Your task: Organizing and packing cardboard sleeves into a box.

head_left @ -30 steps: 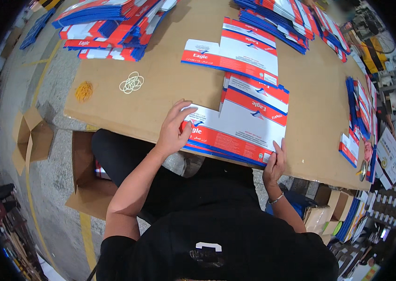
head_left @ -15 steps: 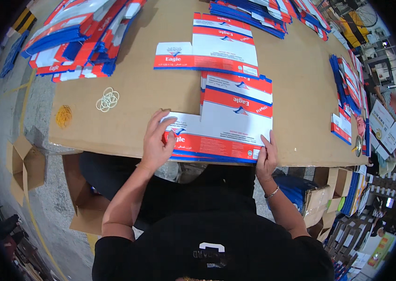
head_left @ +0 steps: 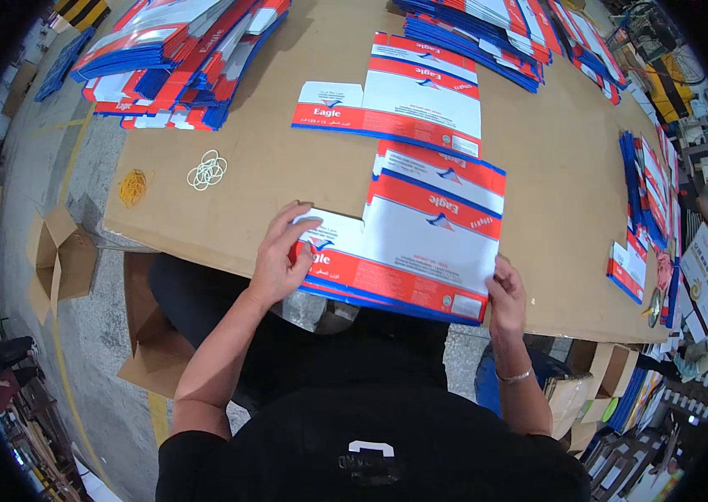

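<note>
In front of me, a small stack of flat, unfolded red, white and blue cartons [head_left: 421, 259] lies at the table's near edge, its lower layers slightly fanned. My left hand [head_left: 280, 255] grips the stack's left flap, thumb on top and fingers curled over the upper edge. At the lower right side, my right hand [head_left: 507, 297] pinches the cartons' edge between thumb and fingers; its fingertips are partly hidden. Just beyond the stack lies another flat carton [head_left: 421, 96] of the same print, apart from my hands.
Large piles of flat cartons stand at the far left [head_left: 195, 67] and far right [head_left: 479, 38], with more cartons [head_left: 628, 268] along the right edge. White rubber bands [head_left: 207, 171] and yellow rubber bands [head_left: 132, 188] lie at left. An open cardboard box [head_left: 61, 259] stands on the floor.
The whole view has tilted, shifting the table in the picture. My right hand has closed more tightly on the stack's right edge; my left hand keeps its hold on the flap.
</note>
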{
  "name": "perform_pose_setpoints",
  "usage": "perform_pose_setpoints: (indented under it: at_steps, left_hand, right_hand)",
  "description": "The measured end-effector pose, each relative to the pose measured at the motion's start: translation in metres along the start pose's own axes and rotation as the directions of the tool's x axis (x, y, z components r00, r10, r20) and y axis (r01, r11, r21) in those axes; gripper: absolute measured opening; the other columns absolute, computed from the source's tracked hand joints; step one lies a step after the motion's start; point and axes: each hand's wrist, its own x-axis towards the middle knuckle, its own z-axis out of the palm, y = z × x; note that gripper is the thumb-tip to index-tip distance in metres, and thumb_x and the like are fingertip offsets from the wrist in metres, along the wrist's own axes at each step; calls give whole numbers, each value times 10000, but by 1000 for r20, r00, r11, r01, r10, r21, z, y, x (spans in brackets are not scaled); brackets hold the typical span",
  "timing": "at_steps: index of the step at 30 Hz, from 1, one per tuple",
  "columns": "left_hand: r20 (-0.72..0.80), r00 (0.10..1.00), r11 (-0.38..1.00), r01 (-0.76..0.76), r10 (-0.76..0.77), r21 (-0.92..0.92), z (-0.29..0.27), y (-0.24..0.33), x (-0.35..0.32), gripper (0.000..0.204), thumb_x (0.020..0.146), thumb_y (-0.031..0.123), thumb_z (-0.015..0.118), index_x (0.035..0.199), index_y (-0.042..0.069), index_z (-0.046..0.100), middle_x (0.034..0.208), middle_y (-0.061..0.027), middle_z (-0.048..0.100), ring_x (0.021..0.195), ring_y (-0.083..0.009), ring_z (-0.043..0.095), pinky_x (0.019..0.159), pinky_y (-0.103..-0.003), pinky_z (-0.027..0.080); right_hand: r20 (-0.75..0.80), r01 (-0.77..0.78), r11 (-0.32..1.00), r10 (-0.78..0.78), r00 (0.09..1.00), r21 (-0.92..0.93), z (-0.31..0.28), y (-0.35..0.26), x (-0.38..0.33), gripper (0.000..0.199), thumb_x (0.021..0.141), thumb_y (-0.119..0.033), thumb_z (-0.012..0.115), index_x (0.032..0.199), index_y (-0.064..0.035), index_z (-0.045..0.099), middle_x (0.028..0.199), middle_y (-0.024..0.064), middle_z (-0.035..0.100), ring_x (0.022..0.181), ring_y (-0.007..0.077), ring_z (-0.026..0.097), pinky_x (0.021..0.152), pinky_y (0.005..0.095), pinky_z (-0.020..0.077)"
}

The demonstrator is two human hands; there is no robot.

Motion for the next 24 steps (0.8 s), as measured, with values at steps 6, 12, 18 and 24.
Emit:
perform_pose_setpoints:
  at_steps: [6,12,18,24]
  left_hand:
    - [51,997,998,-55,54,28,-1,0,1,395,761,-53,553,1136,24,650,1323,-182,537,1313,-391,457,1085,-444,391]
    - [25,998,998,-57,57,29,-4,-4,-1,386,764,-42,563,1133,24,656,1318,-178,541,1321,-388,453,1079,-442,400]
    - [23,999,999,-45,46,-26,-5,-3,1,378,772,-35,578,1135,26,664,1323,-178,547,1326,-383,454,1075,-438,407]
    - [45,999,999,-20,21,-30,-7,-4,1,357,797,-21,580,1139,34,667,1356,-168,538,1352,-362,429,1088,-436,389]
  right_hand:
    - [73,386,420,-594,801,-821,37,-56,43,526,872,-69,684,1351,-11,475,1335,164,528,1208,288,536,1011,397,432]
    - [323,434,279,-367,873,-857,108,-69,205,727,786,-367,788,1391,-93,493,1423,238,455,1333,404,412,1086,472,373]
    - [537,545,-36,-237,810,-838,157,-48,227,751,748,-640,724,1373,-253,568,1483,237,407,1339,556,326,1087,632,293]
    - [560,533,-173,-207,802,-828,195,-50,209,700,825,-658,630,1399,-267,543,1478,225,412,1346,527,342,1063,625,324]
